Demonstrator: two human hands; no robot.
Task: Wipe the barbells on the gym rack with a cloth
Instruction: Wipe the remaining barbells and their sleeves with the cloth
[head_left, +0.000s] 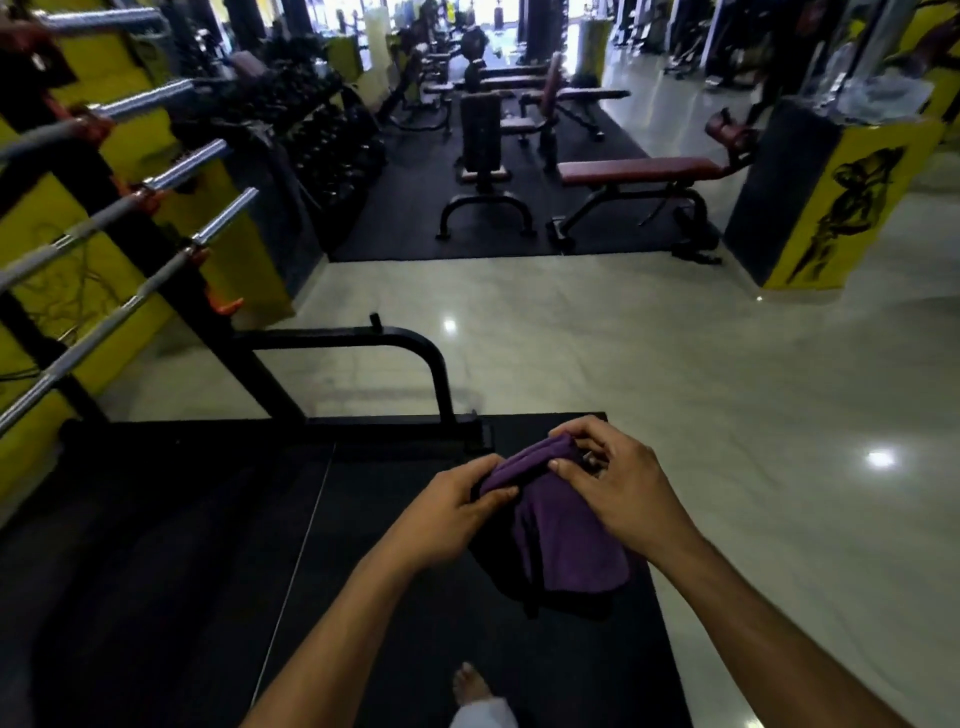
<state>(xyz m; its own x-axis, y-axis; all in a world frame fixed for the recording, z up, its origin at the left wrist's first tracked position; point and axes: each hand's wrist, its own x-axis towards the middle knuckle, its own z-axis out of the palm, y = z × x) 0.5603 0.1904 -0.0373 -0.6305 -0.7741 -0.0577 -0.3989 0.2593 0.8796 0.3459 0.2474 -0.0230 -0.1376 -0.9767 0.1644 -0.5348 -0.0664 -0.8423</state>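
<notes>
**Prepping the cloth, bars not yet touched**

Both hands are working the purple cloth (561, 525) in front of the body, over the black floor mat (171, 545). Left hand (457, 512) is pinching the cloth's left edge, thumb on top. Right hand (618, 488) is gripping the upper right fold, fingers curled round the bunched top. The rest of the cloth is hanging loose below both hands.

The barbells (130, 249) are sitting on the angled rack (156, 260) to the left, stacked in tiers, sleeves pointing toward the room. They are well apart from the cloth; nothing is contacting them.

Judgement: this is the fold/regrip step before the first wipe. To do it well:
- Be folding into a thick pad, no dangling tail. A loose tail is likely snagging on the orange hooks (223, 304).
- Be ending with one hand wrapping the pad so it can be closing round a bar, the other free to steady.
- Be starting at a sleeve end and running along the shaft, one bar at a time.
- Be turning left to face the rack first; it is off to the side now.

Cloth looks dry, but the frame is soft and dim, so I can't really tell.

A bare foot (470, 686) is showing on the mat below.
</notes>
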